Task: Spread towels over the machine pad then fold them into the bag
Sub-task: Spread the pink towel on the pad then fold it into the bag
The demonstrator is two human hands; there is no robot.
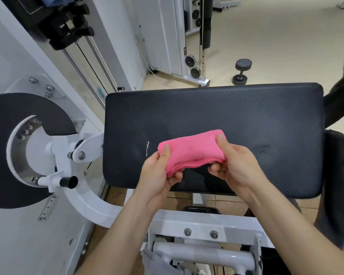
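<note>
A pink towel (pixel 193 151), folded into a thick bundle, is held just above the near part of the black machine pad (pixel 246 120). My left hand (pixel 159 171) grips its left end, thumb on top and fingers curled under. My right hand (pixel 232 161) grips the right end the same way. Part of a grey fabric item (pixel 157 262), possibly the bag, shows at the bottom under the machine frame.
A white machine frame (pixel 203 231) with bolts sits below the pad. A black weight disc and white pivot arm (pixel 28 147) stand to the left. A dumbbell (pixel 241 71) lies on the floor beyond the pad. Dark padding (pixel 334 175) flanks the right side.
</note>
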